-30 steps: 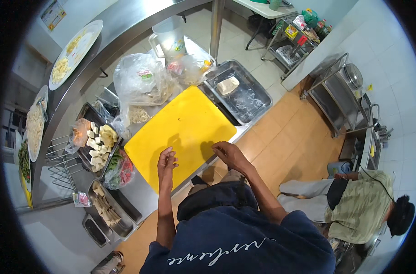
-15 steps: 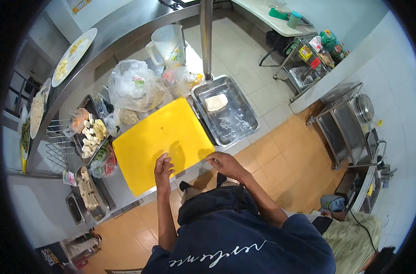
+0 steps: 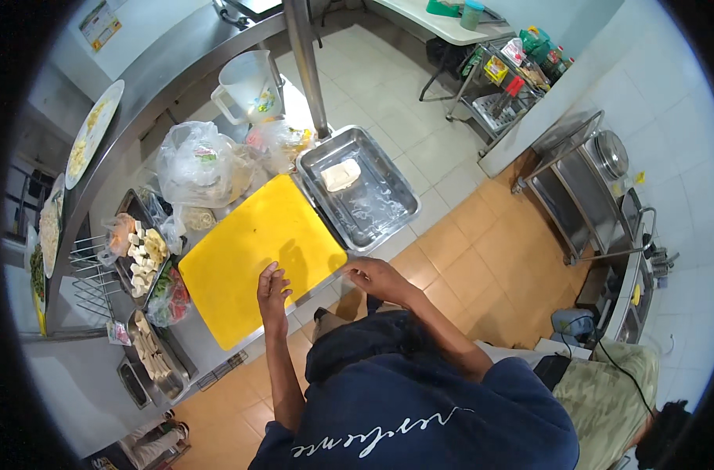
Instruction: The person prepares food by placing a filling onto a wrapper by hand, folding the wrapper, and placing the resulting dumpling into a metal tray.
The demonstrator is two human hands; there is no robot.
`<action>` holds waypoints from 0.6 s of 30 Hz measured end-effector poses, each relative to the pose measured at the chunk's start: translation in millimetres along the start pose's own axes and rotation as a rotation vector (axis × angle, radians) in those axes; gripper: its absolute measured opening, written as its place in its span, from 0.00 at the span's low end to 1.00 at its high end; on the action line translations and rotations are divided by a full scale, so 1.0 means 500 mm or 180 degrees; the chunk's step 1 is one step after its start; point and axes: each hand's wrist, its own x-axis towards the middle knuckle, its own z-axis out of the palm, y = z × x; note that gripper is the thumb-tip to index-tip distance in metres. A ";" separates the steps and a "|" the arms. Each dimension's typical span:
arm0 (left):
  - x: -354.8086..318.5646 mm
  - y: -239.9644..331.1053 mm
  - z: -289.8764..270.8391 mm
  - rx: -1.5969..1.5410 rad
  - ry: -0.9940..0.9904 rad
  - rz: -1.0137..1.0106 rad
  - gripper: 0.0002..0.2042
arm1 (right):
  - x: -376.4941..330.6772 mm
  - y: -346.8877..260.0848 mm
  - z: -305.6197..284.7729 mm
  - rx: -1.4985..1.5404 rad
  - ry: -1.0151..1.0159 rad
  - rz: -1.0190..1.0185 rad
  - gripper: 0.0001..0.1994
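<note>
A yellow cutting board (image 3: 255,251) lies bare on the steel counter in front of me. Over its front edge hovers my left hand (image 3: 273,296), fingers loosely apart and holding nothing. My right hand (image 3: 379,280) is at the board's right front corner, its fingers loosely bent toward the corner with nothing visible in them; I cannot tell whether they touch it. Just beyond that corner, a wet steel tray (image 3: 400,211) holds one pale block of tofu (image 3: 341,175). Left of the board, pale cubes (image 3: 143,262) fill a dark tray beside plastic-bagged vegetables (image 3: 169,298).
Behind the board stand a clear plastic bag (image 3: 196,160) and a plastic jug (image 3: 251,86). A steel post (image 3: 304,70) rises behind the tray. At the left, a pan (image 3: 169,380) holds long pale pieces, and plates of food (image 3: 95,133) sit on a raised shelf.
The view has shifted, so the counter and its things appear further left. Both hands stay near the board's front edge, almost in the same pose. No object has visibly been moved.
</note>
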 end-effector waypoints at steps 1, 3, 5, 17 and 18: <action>0.005 0.000 -0.007 -0.0056 -0.0023 -0.0035 0.16 | 0.005 0.001 0.005 0.0002 -0.0003 0.0014 0.10; 0.016 0.001 -0.029 -0.0137 -0.0071 -0.0033 0.15 | 0.019 -0.002 0.019 0.0005 -0.0046 -0.0009 0.11; 0.019 0.004 -0.062 -0.0148 -0.0013 0.0003 0.15 | 0.036 -0.011 0.040 -0.0009 -0.0094 0.0318 0.12; 0.064 0.024 -0.308 -0.0156 0.0358 0.0192 0.16 | 0.167 -0.121 0.212 -0.0043 -0.0356 0.0335 0.11; 0.068 0.024 -0.319 -0.0190 0.0294 0.0255 0.16 | 0.173 -0.124 0.220 -0.0030 -0.0333 0.0281 0.11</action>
